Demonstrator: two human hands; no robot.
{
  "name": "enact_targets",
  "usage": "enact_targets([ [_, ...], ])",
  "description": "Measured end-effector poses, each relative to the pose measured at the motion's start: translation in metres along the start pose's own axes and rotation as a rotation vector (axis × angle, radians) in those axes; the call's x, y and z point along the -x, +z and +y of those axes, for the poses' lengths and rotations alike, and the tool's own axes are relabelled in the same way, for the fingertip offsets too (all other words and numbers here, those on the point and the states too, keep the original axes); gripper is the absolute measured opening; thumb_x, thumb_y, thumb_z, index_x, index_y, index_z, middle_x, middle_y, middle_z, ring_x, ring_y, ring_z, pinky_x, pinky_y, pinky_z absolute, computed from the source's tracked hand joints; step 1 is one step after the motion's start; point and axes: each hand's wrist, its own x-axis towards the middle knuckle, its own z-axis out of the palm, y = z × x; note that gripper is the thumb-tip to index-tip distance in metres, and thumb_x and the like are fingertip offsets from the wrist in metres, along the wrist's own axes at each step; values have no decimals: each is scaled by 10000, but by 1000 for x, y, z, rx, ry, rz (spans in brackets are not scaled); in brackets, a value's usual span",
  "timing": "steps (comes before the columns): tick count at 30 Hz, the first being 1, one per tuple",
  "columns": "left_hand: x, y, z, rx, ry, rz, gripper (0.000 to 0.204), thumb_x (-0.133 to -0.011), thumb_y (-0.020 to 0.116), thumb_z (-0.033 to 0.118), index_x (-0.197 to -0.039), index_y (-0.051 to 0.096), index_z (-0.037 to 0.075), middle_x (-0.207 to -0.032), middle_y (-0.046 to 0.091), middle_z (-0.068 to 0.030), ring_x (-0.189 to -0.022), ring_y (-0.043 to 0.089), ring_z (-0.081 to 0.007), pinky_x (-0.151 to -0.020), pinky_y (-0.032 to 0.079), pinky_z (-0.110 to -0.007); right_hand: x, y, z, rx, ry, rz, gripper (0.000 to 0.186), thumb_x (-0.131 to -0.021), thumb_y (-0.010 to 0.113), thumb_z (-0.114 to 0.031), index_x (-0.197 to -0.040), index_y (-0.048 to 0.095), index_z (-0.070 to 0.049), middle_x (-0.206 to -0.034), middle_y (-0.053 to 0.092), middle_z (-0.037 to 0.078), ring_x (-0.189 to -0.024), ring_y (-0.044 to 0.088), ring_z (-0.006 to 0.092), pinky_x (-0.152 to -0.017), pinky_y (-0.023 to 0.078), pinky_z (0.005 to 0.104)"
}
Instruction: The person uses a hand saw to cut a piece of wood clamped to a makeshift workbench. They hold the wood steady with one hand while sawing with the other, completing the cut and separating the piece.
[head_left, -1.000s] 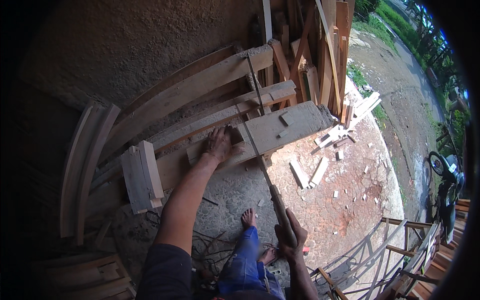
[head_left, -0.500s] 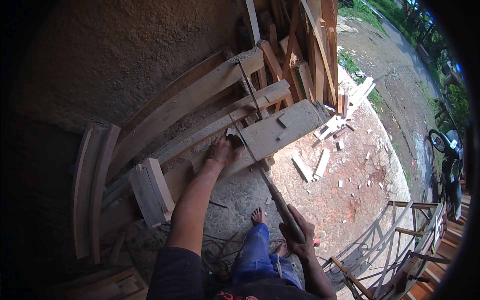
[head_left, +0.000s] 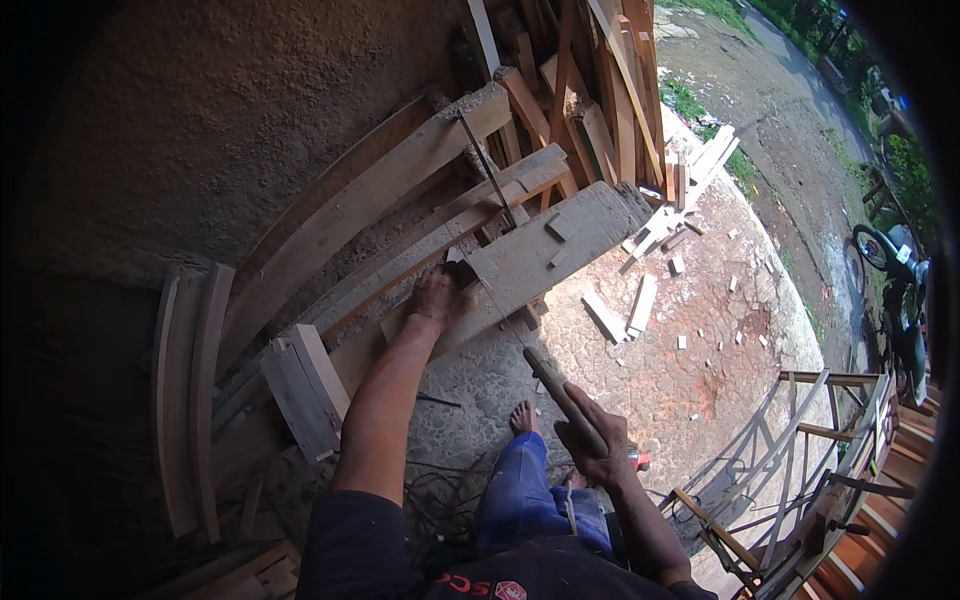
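Observation:
My right hand (head_left: 594,438) is wrapped around the long wooden handle of a hand saw (head_left: 566,396). Its thin blade, seen nearly edge-on, runs up and left to the work beside my left hand. My left hand (head_left: 442,298) is closed over a small dark brown piece of wood (head_left: 462,274) and bears down on the plank; its fingertips are partly hidden. Under the blade lies a thick, dusty plank bench (head_left: 520,262), slanting up to the right. Two small offcuts (head_left: 562,227) rest on top of it.
Long boards (head_left: 370,187) lie beside the rough wall at left, with a dark thin rod (head_left: 486,170) across them. Timber (head_left: 610,110) leans at the back. Offcuts (head_left: 642,304) litter the sunlit floor. A wooden frame (head_left: 830,430) and a motorcycle (head_left: 905,290) stand at right. Cables (head_left: 435,490) lie near my feet.
The view has shifted slightly. Less of the saw blade shows beyond my left hand, and the handle sits at a slightly different angle. My left hand keeps its place on the plank.

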Motion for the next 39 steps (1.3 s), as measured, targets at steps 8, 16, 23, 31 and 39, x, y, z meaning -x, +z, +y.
enact_targets([
  [8,11,-24,11,-85,90,50,691,-686,702,496,-1188,590,36,-1139,636,-210,-1110,584,-413,-960,483,-487,-6,22,18,13,-142,56,576,-856,734,-166,-1389,525,-108,-1116,706,160,-948,723,290,-800,565,348],
  [16,34,-35,31,-43,96,-19,586,-725,752,292,-1175,514,3,-1123,610,-224,-1089,579,-414,-932,497,-476,-4,9,-22,-18,-227,170,540,-865,732,-115,-1364,534,-47,-1069,716,167,-958,728,254,-793,570,334],
  [23,33,-2,24,-110,104,189,537,-734,755,238,-1157,517,6,-1107,588,-195,-1016,574,-381,-893,496,-484,0,2,-21,-19,-78,80,570,-829,736,-42,-1362,535,-22,-1174,687,187,-1058,688,239,-882,527,327],
  [31,22,18,14,-217,160,132,370,-757,631,288,-1053,626,67,-1100,587,-174,-1022,568,-344,-850,464,-482,-2,6,-11,29,-43,39,582,-820,751,-82,-1361,541,-41,-1158,692,181,-1020,704,251,-849,541,333],
  [39,32,4,22,-195,106,111,406,-734,657,347,-1007,633,46,-1078,586,-178,-995,552,-358,-888,457,-500,77,-24,26,246,-182,67,565,-823,740,-110,-1355,551,-77,-1118,699,185,-909,728,249,-764,555,330],
])
